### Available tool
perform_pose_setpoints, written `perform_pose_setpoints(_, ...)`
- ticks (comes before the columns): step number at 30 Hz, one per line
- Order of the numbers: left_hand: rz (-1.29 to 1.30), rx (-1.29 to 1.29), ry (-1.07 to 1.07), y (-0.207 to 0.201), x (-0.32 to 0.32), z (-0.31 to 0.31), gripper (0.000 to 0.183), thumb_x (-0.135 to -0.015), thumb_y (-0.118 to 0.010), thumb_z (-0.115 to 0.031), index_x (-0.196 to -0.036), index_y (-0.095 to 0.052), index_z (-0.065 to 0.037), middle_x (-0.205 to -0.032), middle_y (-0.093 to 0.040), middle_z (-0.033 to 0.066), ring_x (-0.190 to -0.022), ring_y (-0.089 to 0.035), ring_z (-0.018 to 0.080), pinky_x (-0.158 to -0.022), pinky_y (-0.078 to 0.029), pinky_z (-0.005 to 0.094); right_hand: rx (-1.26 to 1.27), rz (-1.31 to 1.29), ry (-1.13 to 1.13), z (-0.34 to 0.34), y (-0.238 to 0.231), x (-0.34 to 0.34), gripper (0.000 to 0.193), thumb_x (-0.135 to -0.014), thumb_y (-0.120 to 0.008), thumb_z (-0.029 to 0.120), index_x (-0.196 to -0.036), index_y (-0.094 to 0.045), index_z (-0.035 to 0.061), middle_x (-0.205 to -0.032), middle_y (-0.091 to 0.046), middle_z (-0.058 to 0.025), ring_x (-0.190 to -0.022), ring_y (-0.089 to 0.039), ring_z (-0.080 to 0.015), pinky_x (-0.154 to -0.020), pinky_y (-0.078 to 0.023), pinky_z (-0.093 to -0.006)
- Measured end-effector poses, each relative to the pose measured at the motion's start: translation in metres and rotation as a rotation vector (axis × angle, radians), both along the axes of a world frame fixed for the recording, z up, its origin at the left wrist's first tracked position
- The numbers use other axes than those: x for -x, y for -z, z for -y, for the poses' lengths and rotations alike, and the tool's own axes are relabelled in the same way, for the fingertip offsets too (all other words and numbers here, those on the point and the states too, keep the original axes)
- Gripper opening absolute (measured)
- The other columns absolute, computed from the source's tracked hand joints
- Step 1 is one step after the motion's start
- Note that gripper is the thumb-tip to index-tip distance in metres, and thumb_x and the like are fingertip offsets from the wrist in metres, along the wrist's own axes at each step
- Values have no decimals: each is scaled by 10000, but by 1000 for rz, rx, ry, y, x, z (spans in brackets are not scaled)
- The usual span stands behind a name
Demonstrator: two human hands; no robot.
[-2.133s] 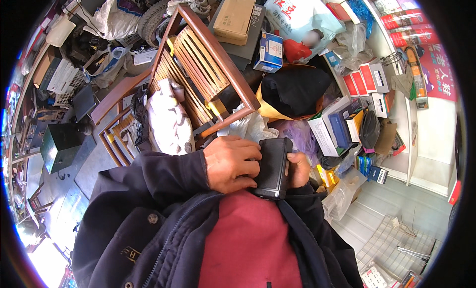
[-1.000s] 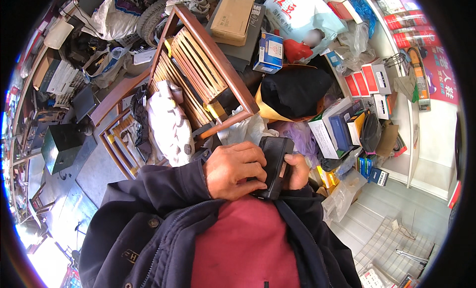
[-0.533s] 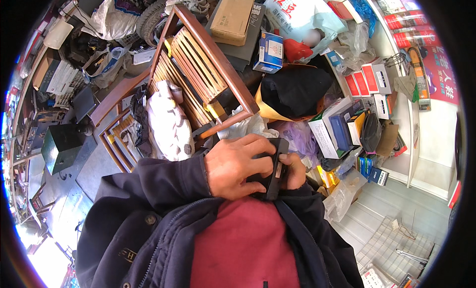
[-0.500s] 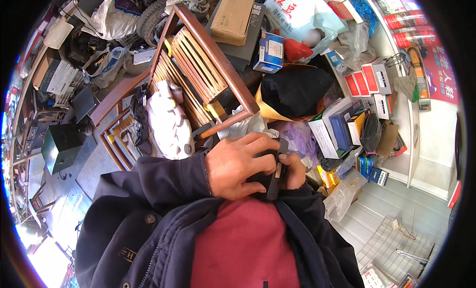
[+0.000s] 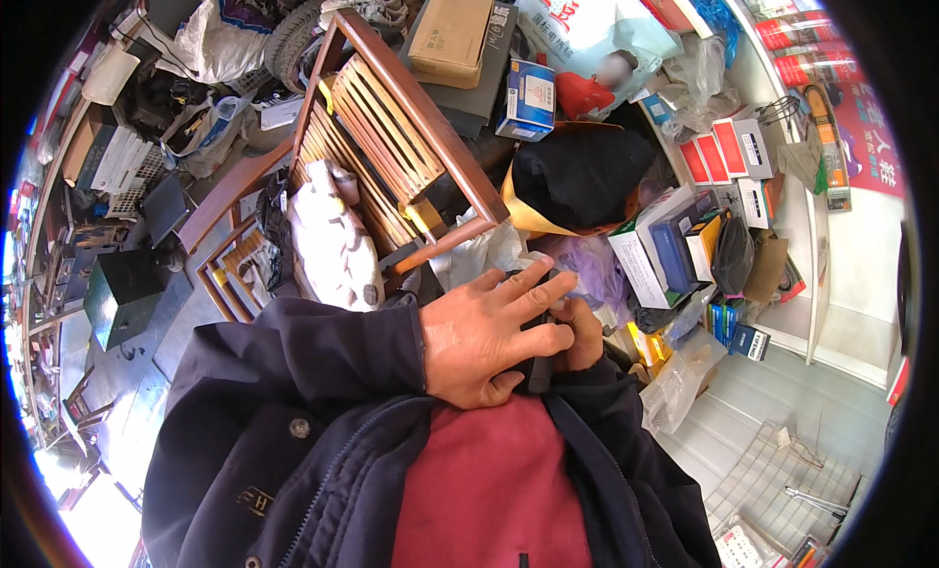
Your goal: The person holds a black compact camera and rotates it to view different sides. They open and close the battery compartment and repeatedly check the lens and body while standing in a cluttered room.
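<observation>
At my chest, a small black box-shaped object [image 5: 537, 374] stands between my hands. My fingers cover most of it, so I cannot tell its exact kind. My left hand [image 5: 484, 338] reaches across from the left and lies over its face, back of the hand up, fingers stretched and apart. On the other side, my right hand [image 5: 583, 335] is closed round its right edge, partly hidden behind the left fingers. Just beyond the hands lie a white plastic bag [image 5: 479, 253] and a purple plastic bag [image 5: 597, 267].
A wooden folding chair [image 5: 468, 181] lies tilted ahead, a pale spotted cloth [image 5: 333, 245] against it. Beyond stand a cardboard box [image 5: 452, 35] and a blue-white box [image 5: 528, 98]. Black cloth [image 5: 584, 177] fills an orange bag. Several boxes [image 5: 675, 250] crowd the right, beside white shelving [image 5: 851, 328].
My left hand has slid right over the black object, its fingers straightening and covering more of it. My right hand remains at its right edge.
</observation>
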State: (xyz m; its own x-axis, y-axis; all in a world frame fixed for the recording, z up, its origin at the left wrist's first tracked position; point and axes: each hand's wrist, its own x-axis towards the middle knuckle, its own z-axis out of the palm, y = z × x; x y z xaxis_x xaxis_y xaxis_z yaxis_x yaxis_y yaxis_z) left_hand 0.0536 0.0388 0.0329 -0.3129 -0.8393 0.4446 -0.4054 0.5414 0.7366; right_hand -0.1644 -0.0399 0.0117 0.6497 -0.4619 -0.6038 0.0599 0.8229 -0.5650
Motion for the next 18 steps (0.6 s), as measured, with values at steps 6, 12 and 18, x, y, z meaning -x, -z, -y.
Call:
perform_pose_setpoints(6, -56, -107, -18, 16, -13, 3, 714, -734, -704, -9, -1415, -515, -107, -1539, -488, 290, -1361, -567, 467, -1063, -509, 540, 24, 33, 10, 0, 7, 0, 505, -967, -502, 298, -1382, -561, 18, -1230, -677, -100, -1096, -678, -219, -969, -548, -337)
perform_pose_setpoints(12, -504, -327, -107, 22, -20, -7, 761, -803, -698, -20, -1518, -438, -2, -1485, -546, 282, -1356, -582, 450, -1136, -463, 455, 207, 63, 16, 1, -16, -14, 796, -809, -594, 287, -1532, -422, 2, -1353, -603, -158, -1189, -658, -270, -1015, -557, -376)
perform_pose_setpoints(18, -430, -269, -72, 20, -22, -8, 768, -830, -841, -188, -1483, -488, 9, -1529, -523, 281, -1474, -459, 449, -1206, -367, 483, 623, -58, -119, 1, -43, -24, 932, -753, -713, 344, -1547, -366, 1, -1409, -525, -147, -1301, -536, -232, -1125, -417, -379)
